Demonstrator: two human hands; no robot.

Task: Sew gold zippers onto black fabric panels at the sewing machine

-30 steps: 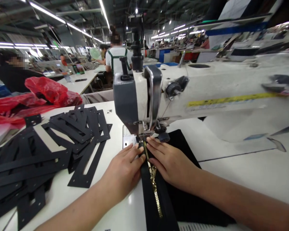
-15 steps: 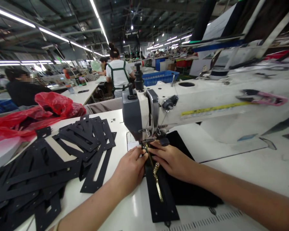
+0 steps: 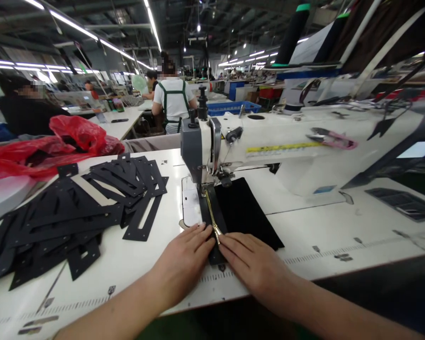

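A black piece with a gold zipper [image 3: 210, 212] runs under the needle area of a white sewing machine [image 3: 286, 137]. My left hand [image 3: 186, 257] lies flat along the left side of the piece, fingers extended. From the right, my right hand [image 3: 257, 264] rests on the piece, its fingertips beside the zipper's near end and its fingers stretched out. Black fabric [image 3: 248, 208] spreads to the right, under and beside the strip.
Black slotted pieces [image 3: 74, 212] lie heaped on the left of the white table [image 3: 127, 274]. Behind them is a red plastic bag [image 3: 81, 134]. Pink-handled snips [image 3: 335, 139] rest on the machine arm. A person in a white shirt [image 3: 175, 101] is farther back.
Both hands have moved back from the needle area, towards the table's front edge. The zipper's gold end now lies straighter, between the fingertips. The camera view has shifted.
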